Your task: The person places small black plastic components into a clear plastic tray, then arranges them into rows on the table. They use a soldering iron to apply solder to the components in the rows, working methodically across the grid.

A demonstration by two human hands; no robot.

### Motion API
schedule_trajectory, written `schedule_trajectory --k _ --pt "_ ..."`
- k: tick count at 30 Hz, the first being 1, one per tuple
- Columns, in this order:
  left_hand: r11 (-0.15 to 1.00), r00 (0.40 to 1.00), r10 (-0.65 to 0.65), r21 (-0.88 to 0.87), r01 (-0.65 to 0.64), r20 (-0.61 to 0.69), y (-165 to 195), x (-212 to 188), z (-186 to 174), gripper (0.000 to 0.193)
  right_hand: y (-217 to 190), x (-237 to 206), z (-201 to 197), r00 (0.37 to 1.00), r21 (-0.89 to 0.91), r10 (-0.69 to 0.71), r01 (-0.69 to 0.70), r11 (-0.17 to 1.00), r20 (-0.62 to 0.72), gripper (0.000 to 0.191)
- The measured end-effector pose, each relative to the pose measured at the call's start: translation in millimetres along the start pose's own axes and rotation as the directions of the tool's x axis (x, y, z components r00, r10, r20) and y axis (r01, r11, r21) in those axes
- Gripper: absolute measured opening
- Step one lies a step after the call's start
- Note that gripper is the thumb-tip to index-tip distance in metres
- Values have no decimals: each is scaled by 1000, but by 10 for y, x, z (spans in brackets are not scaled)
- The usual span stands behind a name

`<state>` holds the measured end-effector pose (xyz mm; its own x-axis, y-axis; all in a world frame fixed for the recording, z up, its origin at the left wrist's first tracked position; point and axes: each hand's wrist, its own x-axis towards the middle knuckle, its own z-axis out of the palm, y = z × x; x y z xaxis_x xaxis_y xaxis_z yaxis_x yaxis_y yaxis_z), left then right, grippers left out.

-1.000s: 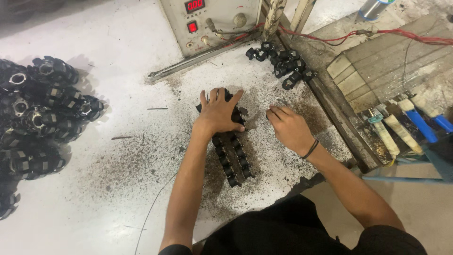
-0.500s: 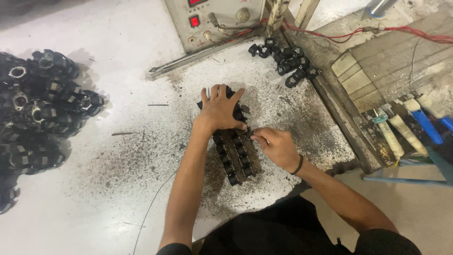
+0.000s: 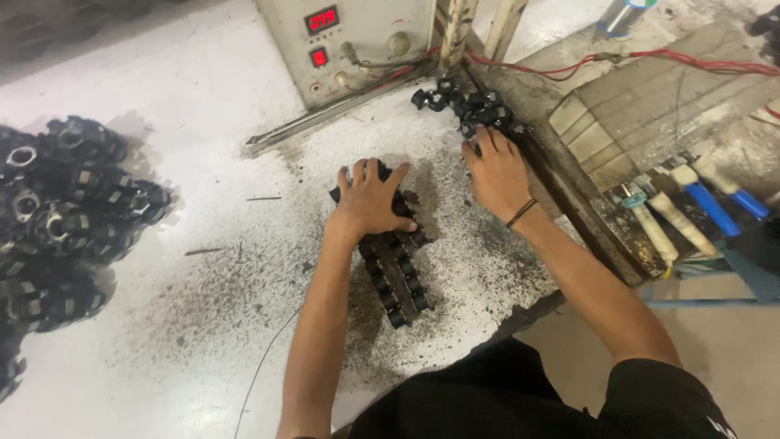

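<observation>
**Left hand on the row, right hand at the far pile**

Nearest you, a row of dark parts (image 3: 396, 276) lies on the white bench (image 3: 203, 325), running away from you through a patch of black grit. Take that row as your landmark.

Your left hand (image 3: 370, 199) rests on the far end of the row, palm down, fingers (image 3: 362, 172) spread and curled over the top parts, thumb along the right side. It presses on them rather than lifting them; the hand is laid flat, not clenched.

Your right hand (image 3: 497, 175) is right of the row and a little beyond it, with a dark band at the wrist. Its fingers reach into a small pile of black parts (image 3: 467, 106) that lies against a metal rail (image 3: 569, 187). The fingertips touch the pile, but you cannot tell whether they grip anything.

Well left of the row sits a large heap of black parts (image 3: 65, 203), spreading off the edge of view. Between heap and row lie a few thin slivers on the bench.

Beyond the row stands a grey control box (image 3: 366, 49) with a red display and a knob. Red wires (image 3: 650, 61) run right from it. Far right of the row, blue-handled tools (image 3: 715, 207) lie beside the rail.
</observation>
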<state>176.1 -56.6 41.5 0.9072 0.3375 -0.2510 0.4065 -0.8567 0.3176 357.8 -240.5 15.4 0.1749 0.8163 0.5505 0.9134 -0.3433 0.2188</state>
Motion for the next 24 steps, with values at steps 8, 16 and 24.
schedule_trajectory --k 8,16,24 --pt "1000 1000 -8 -5 8 22 14 -24 -19 120 126 -161 125 969 175 135 -172 969 205 40" --pt "998 1000 -4 60 4 -7 198 -181 -80 139 -64 -419 -408 959 380 -44 -68 923 279 27" --pt "994 1000 -2 112 3 -16 245 -136 -20 145 -611 -684 -789 946 773 47 -291 563 322 10"
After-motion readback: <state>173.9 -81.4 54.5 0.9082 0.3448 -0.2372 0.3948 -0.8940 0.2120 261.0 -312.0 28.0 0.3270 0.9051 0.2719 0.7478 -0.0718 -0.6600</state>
